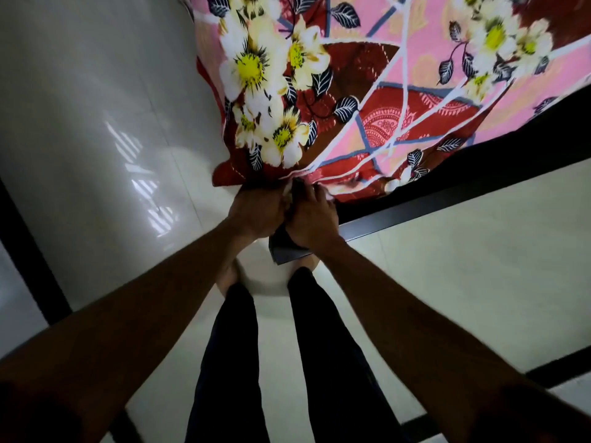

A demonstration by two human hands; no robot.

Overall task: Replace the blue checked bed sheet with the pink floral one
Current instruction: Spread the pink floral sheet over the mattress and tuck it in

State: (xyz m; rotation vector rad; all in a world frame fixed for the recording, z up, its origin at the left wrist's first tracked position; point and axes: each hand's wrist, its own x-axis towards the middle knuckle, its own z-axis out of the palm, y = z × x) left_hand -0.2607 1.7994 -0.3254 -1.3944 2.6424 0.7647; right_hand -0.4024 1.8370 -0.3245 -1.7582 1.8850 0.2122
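The pink floral sheet [367, 91], with white daisies and red patches, covers the bed's top and hangs over its near corner. My left hand [256, 209] grips the bunched red hem of the sheet at that corner. Right beside it, my right hand [311, 219] curls over the sheet's edge where it meets the dark bed frame [447, 199]. Both hands touch each other at the corner. No blue checked sheet is in view.
The dark frame rail runs from the corner up to the right. Glossy white floor tiles [96, 139] lie left of and below the bed. My legs in dark trousers [236, 362] stand just before the corner. Dark strips cross the floor at left and lower right.
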